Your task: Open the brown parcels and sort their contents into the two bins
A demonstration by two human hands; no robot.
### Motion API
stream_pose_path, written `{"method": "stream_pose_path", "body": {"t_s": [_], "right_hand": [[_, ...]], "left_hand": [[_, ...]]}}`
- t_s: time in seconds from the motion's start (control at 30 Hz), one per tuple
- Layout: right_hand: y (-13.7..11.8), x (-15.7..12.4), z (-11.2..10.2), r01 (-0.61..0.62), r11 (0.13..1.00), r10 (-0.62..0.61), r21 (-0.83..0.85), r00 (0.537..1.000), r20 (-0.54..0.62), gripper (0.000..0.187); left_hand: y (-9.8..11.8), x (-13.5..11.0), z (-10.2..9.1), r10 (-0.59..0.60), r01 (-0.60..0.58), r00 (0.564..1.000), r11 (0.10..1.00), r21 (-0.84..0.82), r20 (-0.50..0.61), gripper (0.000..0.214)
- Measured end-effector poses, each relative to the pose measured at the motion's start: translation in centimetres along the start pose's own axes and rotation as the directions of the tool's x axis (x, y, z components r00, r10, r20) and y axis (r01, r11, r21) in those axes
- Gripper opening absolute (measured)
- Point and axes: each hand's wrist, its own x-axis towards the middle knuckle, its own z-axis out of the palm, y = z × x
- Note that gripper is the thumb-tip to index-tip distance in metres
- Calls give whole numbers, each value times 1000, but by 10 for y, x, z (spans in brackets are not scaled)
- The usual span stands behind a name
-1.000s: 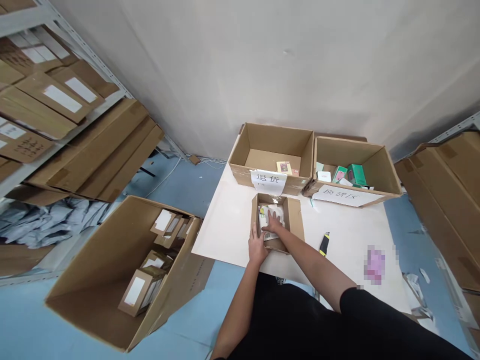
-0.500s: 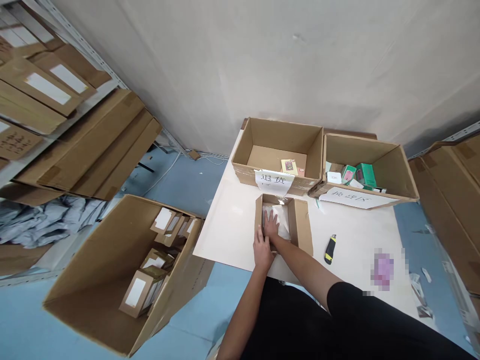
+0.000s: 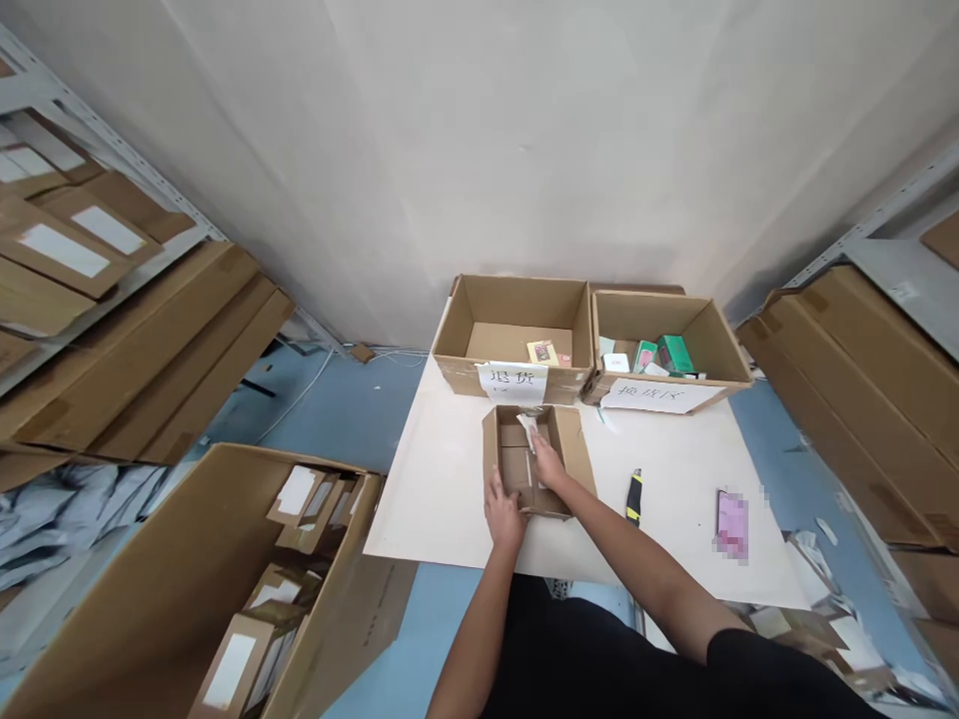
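A small open cardboard box (image 3: 515,464) stands on the white table, its right flap folded outward. My left hand (image 3: 504,513) grips its near left edge, with the thumb reaching inside. Over the box's inside, my right hand (image 3: 549,463) holds a thin white sheet of packing material (image 3: 527,427), whose exact kind I cannot make out. Bare brown cardboard shows at the bottom of the box, along with a pale strip. To the right lies a black and yellow utility knife (image 3: 634,497).
Behind stand two labelled cartons: the left carton (image 3: 469,377) holds a small yellow box (image 3: 542,354), the right carton (image 3: 723,377) several small boxes. A pink item (image 3: 732,524), partly blurred, lies on the table (image 3: 420,509). A large carton (image 3: 124,559) with parcels stands at left, between shelves.
My right hand has lifted the white packing sheet off the bottom of the box. My left hand has shifted to the box's left edge. The view has tilted and moved right.
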Motion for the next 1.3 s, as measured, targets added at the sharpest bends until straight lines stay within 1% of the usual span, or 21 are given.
{"method": "stream_pose_path", "body": {"t_s": [0.07,0.13,0.23,0.33,0.43,0.5,0.57,0.63,0.67,0.73,0.8,0.87,0.93,1.0,1.03,1.1,1.13,1.17,1.2,1.23,1.3], "right_hand": [[-10,-13,-19,81,993,-80,80,997,-23,99],[-19,-27,-38,145,975,-130,167,987,-98,97],[-21,-49,-69,173,924,-97,340,968,-230,93],[0,-73,-99,161,805,22,571,954,-300,91],[38,-92,-118,105,641,168,760,948,-272,96],[64,-100,-117,50,545,235,837,949,-209,100],[86,-103,-104,-10,498,279,867,949,-150,100],[105,-101,-81,-102,521,350,847,931,-103,97],[113,-99,-68,-184,562,411,806,908,-80,95],[126,-96,-43,-391,651,550,650,834,-48,89],[137,-96,-23,-542,679,641,496,767,-40,84],[144,-98,-13,-599,686,668,414,744,-30,82],[148,-102,-9,-614,715,669,335,740,-71,82],[149,-106,-9,-591,769,635,243,749,-189,79],[148,-108,-8,-555,805,592,208,765,-253,76],[148,-114,-5,-450,882,471,140,829,-301,68],[147,-118,-2,-396,914,406,93,876,-262,66],[148,-122,2,-355,934,355,36,917,-183,67],[148,-127,6,-331,943,328,-27,942,-74,70],[149,-133,11,-326,941,331,-90,943,45,76],[153,-144,20,-346,917,388,-197,890,241,88]], "left_hand": [[-1,1,-3,-3,3,1000,1000,31,-8,15],[-6,3,-9,-14,14,1000,999,49,-14,8],[-27,4,-24,-41,44,998,997,69,-36,11],[-63,6,-43,-57,67,996,987,144,-71,12],[-108,8,-64,-69,85,994,975,204,-84,12],[-134,11,-77,-62,82,994,970,227,-95,14],[-153,14,-87,-62,84,993,968,238,-100,21],[-162,15,-94,-97,119,990,965,232,-103,34],[-163,13,-96,-122,144,986,965,221,-110,41],[-156,6,-98,-150,177,977,967,185,-150,52],[-140,-7,-95,-144,178,962,975,135,-231,56],[-117,-23,-88,-126,157,942,984,77,-312,56],[-87,-38,-74,-100,109,940,994,11,-326,54],[-54,-46,-53,-31,13,975,996,-83,-221,48],[-38,-46,-41,27,-47,990,989,-140,-141,45],[-8,-39,-13,151,-139,988,955,-262,29,43],[5,-32,1,190,-146,975,937,-319,112,45],[17,-24,15,199,-117,960,925,-361,199,48],[26,-15,28,176,-62,945,923,-379,275,51],[35,-6,40,138,-1,931,927,-375,337,52],[46,10,60,61,93,907,936,-340,416,50]]}}
